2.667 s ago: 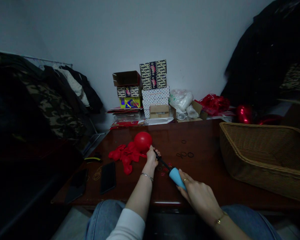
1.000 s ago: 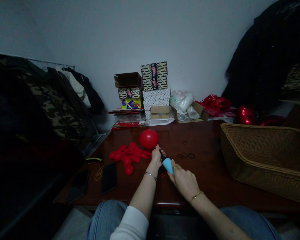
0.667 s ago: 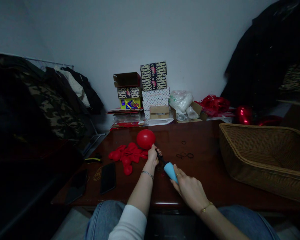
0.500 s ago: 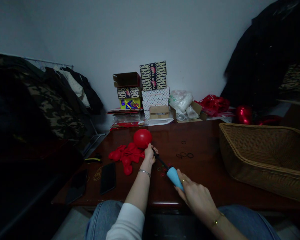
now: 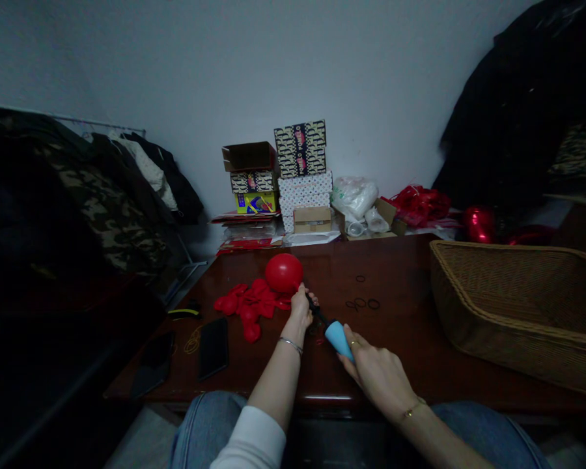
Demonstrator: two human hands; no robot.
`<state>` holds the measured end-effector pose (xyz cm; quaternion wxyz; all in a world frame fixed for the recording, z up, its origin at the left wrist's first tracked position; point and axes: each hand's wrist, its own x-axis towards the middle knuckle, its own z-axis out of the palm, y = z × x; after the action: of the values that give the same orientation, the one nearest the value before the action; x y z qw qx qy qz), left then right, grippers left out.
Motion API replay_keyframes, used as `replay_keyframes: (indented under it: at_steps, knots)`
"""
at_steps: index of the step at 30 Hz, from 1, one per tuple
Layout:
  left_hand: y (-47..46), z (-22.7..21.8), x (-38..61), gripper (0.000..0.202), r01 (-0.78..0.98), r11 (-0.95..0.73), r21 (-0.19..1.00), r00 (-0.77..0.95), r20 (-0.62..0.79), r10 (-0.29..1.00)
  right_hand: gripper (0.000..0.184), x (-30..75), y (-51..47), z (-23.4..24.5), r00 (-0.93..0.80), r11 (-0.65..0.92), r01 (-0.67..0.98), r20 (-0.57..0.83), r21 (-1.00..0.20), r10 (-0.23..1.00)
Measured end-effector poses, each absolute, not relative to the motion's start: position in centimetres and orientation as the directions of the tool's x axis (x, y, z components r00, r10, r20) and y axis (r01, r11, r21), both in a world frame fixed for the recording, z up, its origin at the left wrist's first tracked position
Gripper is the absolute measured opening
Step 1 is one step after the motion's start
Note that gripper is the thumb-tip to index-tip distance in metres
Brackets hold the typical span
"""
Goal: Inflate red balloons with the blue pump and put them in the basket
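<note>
A partly filled red balloon (image 5: 284,273) hangs at the black nozzle end of a hand pump (image 5: 338,338). My left hand (image 5: 303,307) is closed around the balloon's neck and the pump's tip; the exact join is hidden by the fingers. The pump's light blue body sits in my right hand (image 5: 378,372), whose fingers wrap round it. A short stretch of black shaft shows between the two hands. Left of my left hand lies a loose pile of limp red balloons (image 5: 251,306) on the brown table (image 5: 400,365).
Dark hair ties (image 5: 360,304) lie right of the pump. At left are a black phone (image 5: 213,349), rubber bands (image 5: 193,340) and a black-and-yellow tool (image 5: 184,313). A wicker basket (image 5: 498,339) stands at right. Stacked boxes (image 5: 305,195) and a plastic bag (image 5: 356,197) line the back.
The balloon looks slightly bigger. My left hand and the balloon have shifted right, closer to the blue pump body, and less of the black shaft shows.
</note>
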<state>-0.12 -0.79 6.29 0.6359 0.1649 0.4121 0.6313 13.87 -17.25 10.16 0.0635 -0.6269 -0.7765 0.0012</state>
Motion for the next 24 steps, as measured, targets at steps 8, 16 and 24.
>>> replay_keyframes:
  at_steps: [8, 16, 24]
  knots:
    - [-1.2, 6.0, 1.0, 0.027, -0.642, 0.175, 0.746, -0.12, -0.323, 0.939, 0.05, 11.9, -14.5, 10.1, -0.184, 0.192, 0.98, 0.138, -0.051, 0.973]
    - [-0.9, 5.8, 0.4, 0.027, -0.659, 0.154, 0.736, -0.146, -0.327, 0.934, 0.052, 13.0, -16.1, 9.6, -0.217, 0.227, 0.972, 0.142, -0.056, 0.966]
    - [-0.1, 6.8, -1.3, 0.028, -0.659, 0.109, 0.745, -0.192, -0.306, 0.933, 0.05, 15.7, -19.0, 8.8, -0.216, 0.224, 0.971, 0.105, -0.082, 0.971]
